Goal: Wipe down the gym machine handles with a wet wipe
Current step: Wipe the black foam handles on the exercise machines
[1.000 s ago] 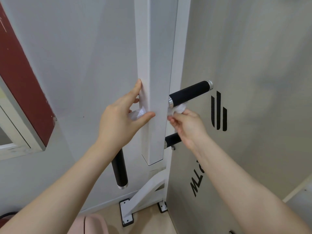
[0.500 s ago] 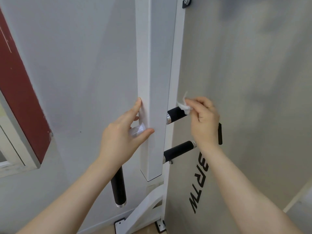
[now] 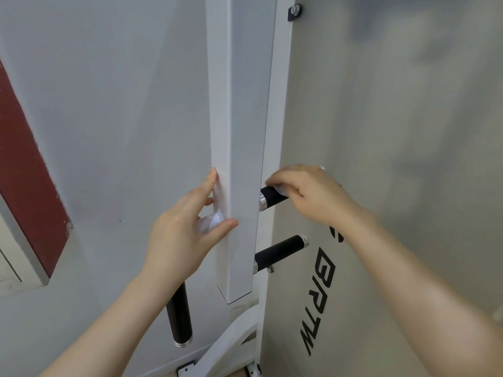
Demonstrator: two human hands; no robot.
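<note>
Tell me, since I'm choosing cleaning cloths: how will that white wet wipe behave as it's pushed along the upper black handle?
The crumpled white wet wipe looks thin and floppy, bunched under the right hand, so it probably conforms to the round upper black handle. It seems very light. It may bunch further or slip from the fingers unless kept pinched.

the white post (image 3: 239,131) carries three black handles: one (image 3: 272,195) under the right hand (image 3: 310,194), one (image 3: 280,251) below it, one (image 3: 179,317) beneath the left wrist.
</note>
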